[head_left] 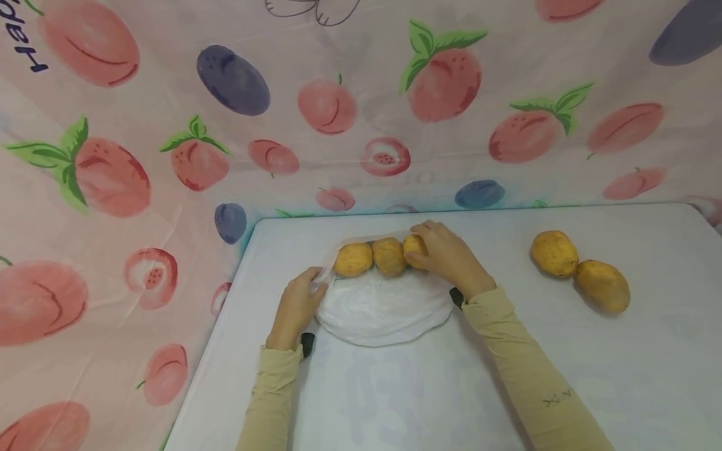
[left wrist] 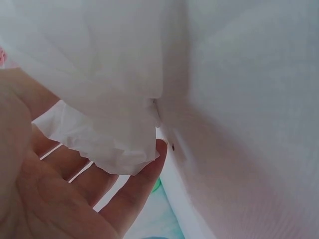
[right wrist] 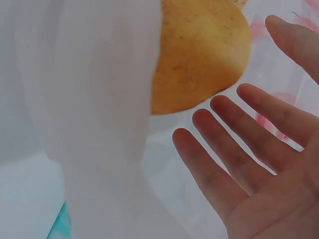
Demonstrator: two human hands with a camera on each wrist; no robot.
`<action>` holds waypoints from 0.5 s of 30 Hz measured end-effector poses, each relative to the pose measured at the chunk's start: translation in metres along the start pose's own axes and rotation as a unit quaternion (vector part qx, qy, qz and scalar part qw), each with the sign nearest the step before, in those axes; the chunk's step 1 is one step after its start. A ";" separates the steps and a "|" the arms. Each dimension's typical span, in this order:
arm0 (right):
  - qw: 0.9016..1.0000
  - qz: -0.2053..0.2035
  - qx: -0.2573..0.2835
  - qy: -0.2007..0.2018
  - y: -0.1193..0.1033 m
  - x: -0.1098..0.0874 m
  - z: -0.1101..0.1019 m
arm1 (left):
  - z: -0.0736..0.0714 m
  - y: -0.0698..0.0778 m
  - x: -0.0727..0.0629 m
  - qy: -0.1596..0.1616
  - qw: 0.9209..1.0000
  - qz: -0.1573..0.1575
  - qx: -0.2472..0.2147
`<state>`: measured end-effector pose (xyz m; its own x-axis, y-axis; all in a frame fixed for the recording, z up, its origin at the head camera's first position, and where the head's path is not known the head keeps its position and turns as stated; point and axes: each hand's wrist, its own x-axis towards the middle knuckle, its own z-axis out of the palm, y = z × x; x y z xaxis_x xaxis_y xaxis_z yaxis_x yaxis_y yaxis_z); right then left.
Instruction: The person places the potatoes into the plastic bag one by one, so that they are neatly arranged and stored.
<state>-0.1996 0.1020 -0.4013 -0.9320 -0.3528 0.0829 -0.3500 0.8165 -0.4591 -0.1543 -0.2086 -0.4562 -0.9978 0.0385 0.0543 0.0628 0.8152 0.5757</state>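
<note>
A pinkish sheet (head_left: 350, 56) printed with red and blue fruit (head_left: 445, 88) hangs behind a white table (head_left: 671, 363).

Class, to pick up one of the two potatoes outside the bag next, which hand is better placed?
Probably the right hand: it is nearer the two loose potatoes, and its fingers look extended. The left hand is farther away and holds the white bag.

The bag (head_left: 383, 310) looks like thin, crinkled plastic, while the potatoes (head_left: 389, 257) have smooth, faintly speckled skins (mostly matt, softly shiny in places). The surface (head_left: 406, 401) appears smooth and matt; the sleeves (head_left: 530, 357) are creased, matt cloth.
</note>
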 end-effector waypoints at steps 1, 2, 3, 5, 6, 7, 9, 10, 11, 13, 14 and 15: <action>1.000 -0.002 0.000 0.001 0.000 -0.001 -0.001 | 0.000 0.000 0.000 0.000 1.000 0.000 0.000; 1.000 -0.005 -0.001 0.004 -0.001 -0.002 -0.002 | 0.000 0.000 -0.001 0.000 1.000 0.000 -0.001; 1.000 -0.008 -0.002 0.007 0.000 -0.003 -0.003 | -0.001 0.000 -0.001 0.000 1.000 0.000 -0.002; 1.000 -0.017 -0.005 0.013 0.001 -0.006 -0.005 | -0.001 0.000 -0.001 0.000 1.000 0.002 -0.002; 1.000 -0.020 -0.005 0.016 0.001 -0.007 -0.006 | -0.001 0.000 -0.002 0.000 1.000 0.003 -0.001; 0.999 -0.026 -0.007 0.020 0.002 -0.008 -0.007 | -0.001 0.000 -0.002 0.001 1.000 0.003 -0.002; 0.999 -0.030 -0.010 0.025 0.005 -0.011 -0.008 | -0.001 0.000 -0.002 0.002 1.000 0.003 -0.001; 0.999 -0.031 -0.015 0.027 0.006 -0.013 -0.009 | -0.001 0.000 -0.002 0.003 1.000 0.003 0.000; 0.999 -0.032 -0.019 0.028 0.007 -0.014 -0.009 | 0.000 0.000 -0.002 0.004 1.000 0.003 0.000; 0.999 -0.031 -0.030 0.030 0.011 -0.017 -0.011 | 0.000 0.000 -0.002 0.005 1.000 0.004 -0.002; 0.999 -0.029 -0.033 0.031 0.012 -0.018 -0.012 | 0.000 0.000 -0.001 0.006 1.000 0.004 -0.001; 0.999 -0.027 -0.035 0.032 0.014 -0.020 -0.014 | 0.000 -0.001 -0.001 0.005 1.000 0.004 -0.002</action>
<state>-0.1871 0.1268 -0.3972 -0.9148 -0.3697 0.1628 -0.4039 0.8280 -0.3889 -0.1529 -0.2089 -0.4569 -0.9970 0.0386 0.0675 0.0706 0.8128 0.5783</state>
